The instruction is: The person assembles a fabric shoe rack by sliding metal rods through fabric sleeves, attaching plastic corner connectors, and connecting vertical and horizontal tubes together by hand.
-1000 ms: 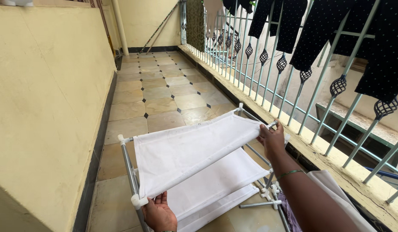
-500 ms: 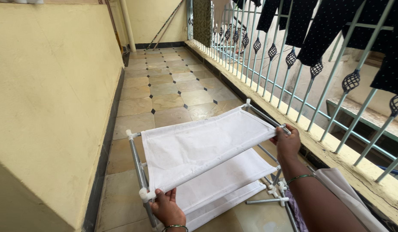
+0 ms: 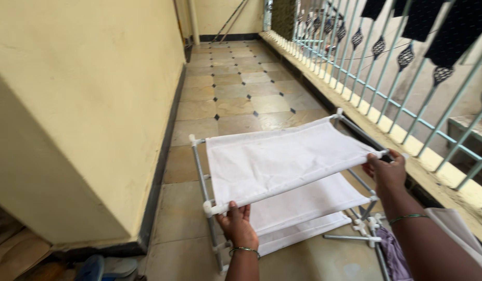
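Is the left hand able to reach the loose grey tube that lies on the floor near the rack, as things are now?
Probably not directly: the left hand grips the rack at its near left corner, and the loose tube lies beyond the lower white shelves, nearer the right hand.

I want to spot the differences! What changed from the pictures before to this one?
The view swung left, so more of the yellow wall shows and the railing with its hanging clothes slid to the right edge. The left hand came further up the frame. Both hands kept their grip: the left at the near-left corner of the white fabric rack, the right hand at its right corner. The shelves look unchanged.
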